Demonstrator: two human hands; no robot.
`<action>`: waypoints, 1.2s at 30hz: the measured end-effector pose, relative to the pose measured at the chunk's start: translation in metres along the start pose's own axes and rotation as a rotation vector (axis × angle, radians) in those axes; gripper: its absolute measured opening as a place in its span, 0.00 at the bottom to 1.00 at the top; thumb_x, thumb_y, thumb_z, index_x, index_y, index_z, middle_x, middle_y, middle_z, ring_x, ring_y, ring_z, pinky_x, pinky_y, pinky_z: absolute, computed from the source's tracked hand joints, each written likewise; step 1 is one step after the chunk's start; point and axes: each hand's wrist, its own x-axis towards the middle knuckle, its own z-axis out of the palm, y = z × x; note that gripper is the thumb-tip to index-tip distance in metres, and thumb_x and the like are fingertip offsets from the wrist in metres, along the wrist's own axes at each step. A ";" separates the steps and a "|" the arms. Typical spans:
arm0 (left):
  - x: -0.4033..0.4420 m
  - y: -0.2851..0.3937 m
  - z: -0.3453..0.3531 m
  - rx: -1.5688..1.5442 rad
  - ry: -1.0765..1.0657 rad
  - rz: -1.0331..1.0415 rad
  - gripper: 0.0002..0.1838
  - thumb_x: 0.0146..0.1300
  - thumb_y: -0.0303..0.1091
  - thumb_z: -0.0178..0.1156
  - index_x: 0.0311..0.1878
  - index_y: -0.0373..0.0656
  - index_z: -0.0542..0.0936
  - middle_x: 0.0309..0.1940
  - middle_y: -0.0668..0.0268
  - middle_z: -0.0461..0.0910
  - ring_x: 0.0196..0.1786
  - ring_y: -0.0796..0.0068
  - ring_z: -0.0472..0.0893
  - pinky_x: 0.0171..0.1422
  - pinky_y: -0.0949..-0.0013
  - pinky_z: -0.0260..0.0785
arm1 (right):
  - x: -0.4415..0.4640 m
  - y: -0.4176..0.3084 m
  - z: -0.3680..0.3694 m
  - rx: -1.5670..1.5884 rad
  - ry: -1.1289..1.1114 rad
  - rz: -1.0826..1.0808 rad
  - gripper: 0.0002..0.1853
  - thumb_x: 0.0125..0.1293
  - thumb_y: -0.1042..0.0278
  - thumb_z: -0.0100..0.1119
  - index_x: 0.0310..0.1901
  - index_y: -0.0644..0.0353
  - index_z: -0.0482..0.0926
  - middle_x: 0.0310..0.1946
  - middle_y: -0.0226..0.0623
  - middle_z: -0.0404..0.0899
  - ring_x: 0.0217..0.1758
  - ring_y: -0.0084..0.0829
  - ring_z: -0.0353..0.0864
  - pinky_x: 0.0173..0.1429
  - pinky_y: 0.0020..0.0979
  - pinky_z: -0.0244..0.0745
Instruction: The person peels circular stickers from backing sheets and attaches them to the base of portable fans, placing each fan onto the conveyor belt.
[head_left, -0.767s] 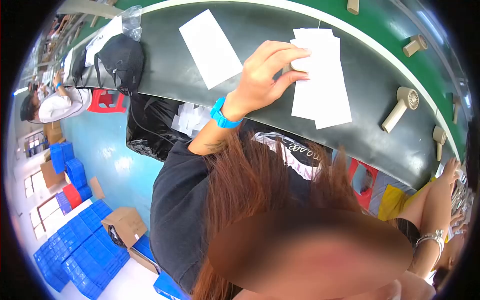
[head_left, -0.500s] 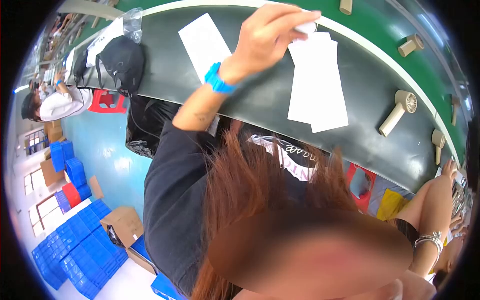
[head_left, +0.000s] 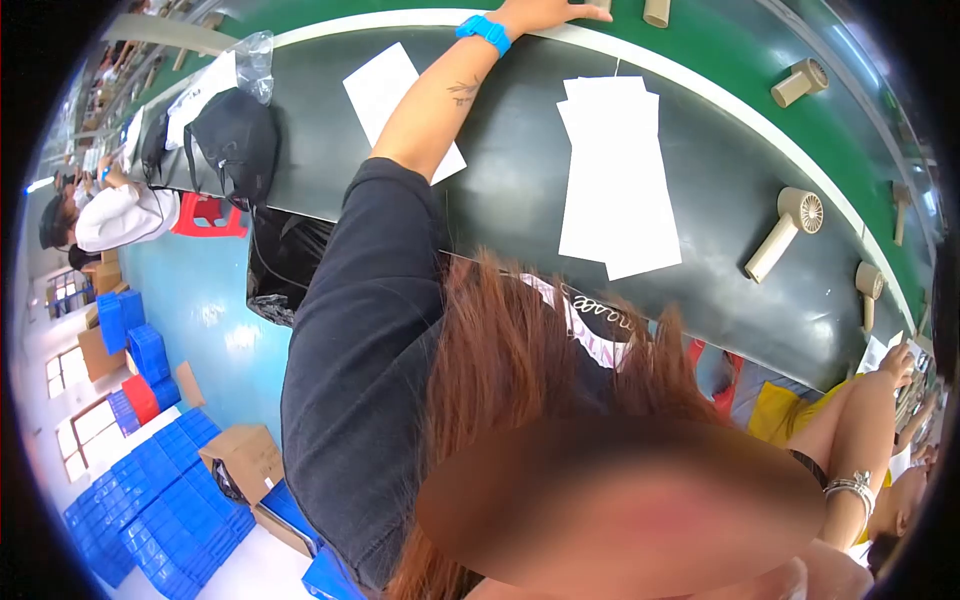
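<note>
My left hand (head_left: 545,12), with a blue wristband, reaches past the table's white edge strip over the green surface. The finger that shows is stretched out beside a beige object (head_left: 601,6). The frame's top edge cuts off the other fingers and most of that object. Below the hand, overlapping white sheets (head_left: 615,180) lie on the dark table (head_left: 500,150). Another white sheet (head_left: 380,85) lies partly behind my forearm. My right hand (head_left: 832,575), with a bracelet on the wrist, is at the bottom edge against the blurred area; its fingers are mostly hidden.
Beige handheld fans (head_left: 785,230) lie on the table's right side, with others (head_left: 800,83) on the green belt (head_left: 720,45). A black backpack (head_left: 235,140) sits at the left. A co-worker's hand (head_left: 898,365) is at far right. Blue crates (head_left: 160,500) stand lower left.
My left hand has moved up and left, from above the overlapping sheets to the green belt. The small white thing at its fingertips no longer shows. The view has shifted slightly.
</note>
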 end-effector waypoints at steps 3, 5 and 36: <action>-0.013 -0.013 -0.010 0.399 0.303 -0.032 0.12 0.60 0.36 0.60 0.43 0.39 0.78 0.50 0.51 0.72 0.50 0.49 0.73 0.55 0.55 0.66 | -0.050 -0.051 -0.029 0.083 0.225 -0.122 0.28 0.55 0.68 0.67 0.57 0.60 0.68 0.57 0.36 0.68 0.59 0.33 0.66 0.63 0.34 0.62; -0.027 -0.014 -0.023 0.736 0.452 -0.016 0.11 0.60 0.33 0.59 0.43 0.40 0.79 0.52 0.53 0.72 0.52 0.48 0.72 0.56 0.53 0.66 | -0.087 -0.089 -0.048 0.168 0.327 -0.224 0.26 0.56 0.68 0.66 0.55 0.61 0.70 0.55 0.35 0.70 0.58 0.32 0.67 0.61 0.33 0.63; -0.100 0.111 -0.055 -1.159 -0.228 -0.830 0.20 0.73 0.40 0.47 0.56 0.35 0.75 0.32 0.66 0.78 0.26 0.82 0.76 0.29 0.78 0.73 | -0.487 -0.600 0.192 0.551 -0.298 -0.808 0.08 0.61 0.77 0.57 0.43 0.63 0.77 0.42 0.41 0.75 0.45 0.41 0.79 0.50 0.37 0.74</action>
